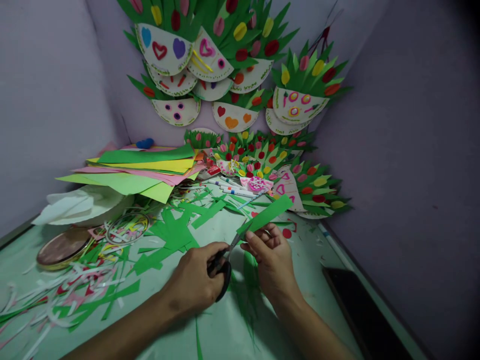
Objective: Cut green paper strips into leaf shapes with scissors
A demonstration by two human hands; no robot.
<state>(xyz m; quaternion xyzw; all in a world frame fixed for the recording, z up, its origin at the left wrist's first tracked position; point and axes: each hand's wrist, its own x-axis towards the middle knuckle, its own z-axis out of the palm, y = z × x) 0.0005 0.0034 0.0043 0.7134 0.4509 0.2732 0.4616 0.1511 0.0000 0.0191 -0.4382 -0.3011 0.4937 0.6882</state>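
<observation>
My left hand (198, 280) is closed around the black handles of a pair of scissors (224, 272), whose blades point up and to the right. Between thumb and fingers, my right hand (273, 262) pinches a green paper strip (268, 215), which slants up to the right. The scissor blades meet the strip at its lower left end, close to my right thumb. Under my hands lie thin green paper pieces (245, 285) on the pale green table. More cut green paper (174, 232) is heaped to the left of the scissors.
Coloured paper sheets (138, 170) are stacked at the back left, above white paper plates (86, 205). Scraps (82, 285), a roll of tape (65, 247) and markers (234, 189) lie about. A dark phone-like slab (360, 310) is at right. Decorated half-plates (234, 115) cover the back wall.
</observation>
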